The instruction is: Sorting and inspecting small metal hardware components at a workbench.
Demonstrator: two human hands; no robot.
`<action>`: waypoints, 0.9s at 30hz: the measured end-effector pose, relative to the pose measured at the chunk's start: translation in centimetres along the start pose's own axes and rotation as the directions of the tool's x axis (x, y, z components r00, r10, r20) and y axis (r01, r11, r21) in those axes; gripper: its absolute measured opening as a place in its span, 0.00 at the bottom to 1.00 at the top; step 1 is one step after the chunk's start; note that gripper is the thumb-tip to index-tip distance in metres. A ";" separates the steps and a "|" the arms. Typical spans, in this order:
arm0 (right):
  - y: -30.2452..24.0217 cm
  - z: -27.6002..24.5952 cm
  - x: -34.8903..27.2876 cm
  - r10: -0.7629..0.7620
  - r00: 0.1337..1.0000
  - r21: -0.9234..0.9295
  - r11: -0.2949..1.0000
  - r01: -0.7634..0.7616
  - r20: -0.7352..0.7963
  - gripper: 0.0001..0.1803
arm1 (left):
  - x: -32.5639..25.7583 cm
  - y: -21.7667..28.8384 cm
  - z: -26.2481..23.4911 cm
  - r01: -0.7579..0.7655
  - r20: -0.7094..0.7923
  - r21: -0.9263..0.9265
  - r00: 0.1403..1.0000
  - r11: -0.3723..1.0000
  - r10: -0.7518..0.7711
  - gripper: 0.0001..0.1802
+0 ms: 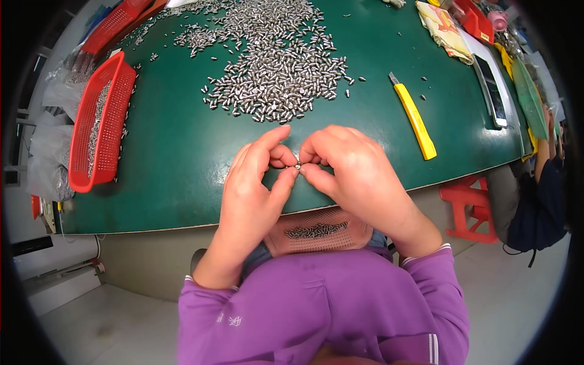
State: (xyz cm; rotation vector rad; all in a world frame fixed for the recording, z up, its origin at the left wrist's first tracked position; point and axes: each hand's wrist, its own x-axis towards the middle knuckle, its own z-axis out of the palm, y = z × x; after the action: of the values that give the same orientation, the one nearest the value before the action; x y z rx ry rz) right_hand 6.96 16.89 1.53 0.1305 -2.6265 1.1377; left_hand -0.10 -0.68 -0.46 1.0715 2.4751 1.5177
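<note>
Just inside the green table's [182,164] front edge, left hand [250,177] and right hand [356,163] pinch a small metal piece [298,165].
Both grips narrow, fingertips meeting, likely because the piece is too tiny for a fuller hold; exact contact hidden. Metal pile [277,67] lies just beyond, presumably for easy reach. Pink basket [360,230] holding loose bits [316,231] sits below the edge, probably kept close. Yellow cutter [416,123] lies off right.
</note>
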 end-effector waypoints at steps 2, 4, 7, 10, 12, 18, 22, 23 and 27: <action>-0.1 0.0 -0.2 -0.022 0.999 -0.028 0.999 0.021 -0.024 0.07 | 0.0 0.1 -0.1 0.009 0.013 -0.002 1.000 1.000 -0.008 0.31; -0.2 0.0 -0.2 -0.030 0.999 -0.051 0.998 0.029 -0.017 0.07 | 0.1 0.0 -0.1 0.002 0.020 -0.007 1.000 1.000 -0.002 0.31; -0.1 0.0 -0.2 -0.040 0.999 -0.055 0.998 0.039 -0.005 0.07 | 0.0 -0.2 -0.1 -0.007 0.029 -0.019 1.000 1.000 0.008 0.32; -0.1 -0.1 -0.1 -0.023 0.999 -0.039 0.999 0.022 -0.022 0.08 | 0.1 -0.2 -0.2 -0.012 0.030 -0.024 0.999 1.000 0.013 0.33; 0.0 0.0 -0.1 -0.009 0.999 -0.039 0.999 0.007 -0.040 0.08 | 0.0 -0.2 -0.2 -0.013 0.026 -0.018 1.000 1.000 0.013 0.34; 0.3 -0.1 -0.1 -0.008 1.000 0.004 1.000 0.008 0.018 0.08 | -0.1 0.0 -0.3 0.004 0.028 -0.011 1.000 1.000 -0.004 0.37; 0.2 -0.1 -0.1 -0.032 0.999 -0.015 0.999 0.032 0.015 0.08 | -0.1 -0.2 -0.4 -0.026 0.018 -0.034 0.999 0.999 0.026 0.36; 0.2 -0.1 -0.1 -0.034 0.999 -0.009 0.999 0.034 0.014 0.08 | -0.1 -0.3 -0.5 -0.043 0.012 -0.054 0.999 0.998 0.043 0.35; -0.3 -0.2 0.1 -0.016 0.999 -0.035 0.999 0.014 -0.031 0.08 | -0.1 -0.5 -0.3 -0.042 0.000 -0.030 0.999 0.999 0.042 0.34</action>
State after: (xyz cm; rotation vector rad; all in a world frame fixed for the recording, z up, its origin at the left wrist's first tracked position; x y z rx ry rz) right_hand 6.99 16.83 1.85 0.1240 -2.6115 1.0799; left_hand -0.40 -1.10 -0.69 1.1263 2.4367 1.5598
